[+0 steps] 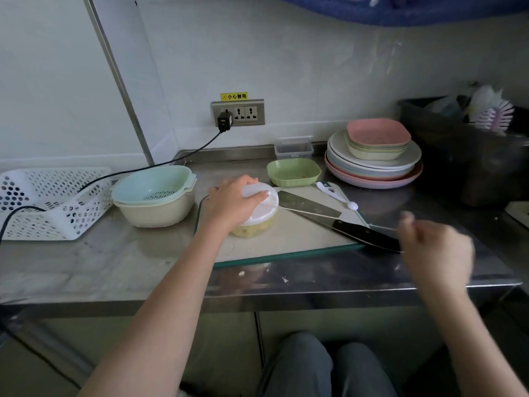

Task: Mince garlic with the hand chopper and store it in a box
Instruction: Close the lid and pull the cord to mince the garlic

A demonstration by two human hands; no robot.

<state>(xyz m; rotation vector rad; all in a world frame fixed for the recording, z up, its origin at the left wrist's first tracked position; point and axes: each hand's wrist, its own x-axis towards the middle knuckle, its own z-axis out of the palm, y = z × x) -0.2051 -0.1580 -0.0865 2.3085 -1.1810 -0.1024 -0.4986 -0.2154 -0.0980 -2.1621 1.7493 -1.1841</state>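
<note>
From the head view, the hand chopper (257, 209) is being held down on the cutting board (286, 233) by the left hand (229, 203), whose fingers are curled over its white lid; pale minced garlic (252, 229) is showing through the clear bowl just below the palm. A thin pull cord (329, 216) is being stretched from the lid, across the knife (337, 222), to the right hand (432, 247), well apart to the right, whose blurred fingers are being curled around the cord's end. A lidded clear box (294, 147) is standing by the wall.
</note>
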